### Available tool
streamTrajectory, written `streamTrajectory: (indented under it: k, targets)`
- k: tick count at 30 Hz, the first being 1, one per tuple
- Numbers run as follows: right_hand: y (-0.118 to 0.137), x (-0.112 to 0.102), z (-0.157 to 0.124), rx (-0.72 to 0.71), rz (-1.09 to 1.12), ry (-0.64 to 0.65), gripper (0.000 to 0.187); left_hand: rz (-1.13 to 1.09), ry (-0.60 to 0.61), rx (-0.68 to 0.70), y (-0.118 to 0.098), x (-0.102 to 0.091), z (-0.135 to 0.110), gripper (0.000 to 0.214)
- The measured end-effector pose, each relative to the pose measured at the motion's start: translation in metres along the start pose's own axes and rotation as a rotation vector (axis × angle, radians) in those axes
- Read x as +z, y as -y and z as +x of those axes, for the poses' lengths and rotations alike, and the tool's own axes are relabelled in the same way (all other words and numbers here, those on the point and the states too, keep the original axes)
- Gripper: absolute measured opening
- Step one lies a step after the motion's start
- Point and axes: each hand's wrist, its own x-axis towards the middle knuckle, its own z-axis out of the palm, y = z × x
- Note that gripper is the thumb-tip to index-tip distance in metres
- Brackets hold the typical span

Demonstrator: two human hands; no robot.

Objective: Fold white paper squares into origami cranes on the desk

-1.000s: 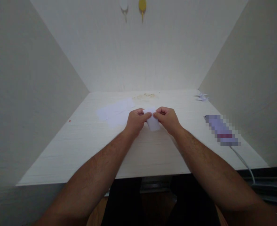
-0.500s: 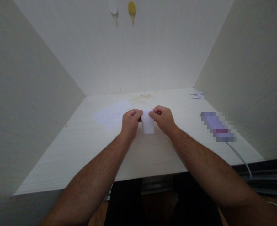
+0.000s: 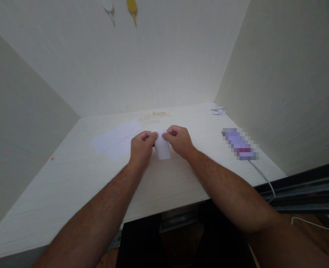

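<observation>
Both my hands meet over the middle of a white desk [image 3: 69, 175] and pinch a small folded white paper [image 3: 162, 149] between them. My left hand [image 3: 141, 149] is closed on the paper's left top edge, fingers curled under. My right hand [image 3: 178, 140] is closed on its right top edge. The paper hangs down from the fingertips, just above the desk. Flat white paper sheets [image 3: 116, 141] lie on the desk to the left of my left hand.
A blurred purple object [image 3: 239, 143] with a white cable [image 3: 262, 178] lies at the right of the desk. A small folded paper figure [image 3: 218, 110] sits in the far right corner. A brownish stain [image 3: 154, 116] marks the back. White walls enclose three sides.
The view has swung to the right and tilted, so everything sits further left in the picture. My hands keep pinching the folded paper, which now hangs more upright.
</observation>
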Motion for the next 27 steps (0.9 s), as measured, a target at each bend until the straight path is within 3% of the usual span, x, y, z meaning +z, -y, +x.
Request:
streamTrajectory:
  k: [5, 12, 20, 27]
  targets:
    - [0.000, 0.000, 0.001, 0.018, 0.024, -0.044, 0.021, -0.002, 0.092, -0.043, 0.003, -0.002, -0.001, 0.025]
    - [-0.002, 0.002, 0.001, 0.027, 0.048, -0.026, 0.021, 0.118, 0.080, 0.015, 0.002, -0.004, 0.000, 0.026]
    - [0.000, 0.000, 0.001, 0.038, 0.042, 0.100, 0.013, 0.256, 0.227, -0.035, -0.006, -0.005, -0.003, 0.024]
    - [-0.004, -0.001, 0.004, 0.042, 0.004, -0.026, 0.016, 0.312, 0.211, -0.067, -0.011, -0.002, -0.004, 0.022]
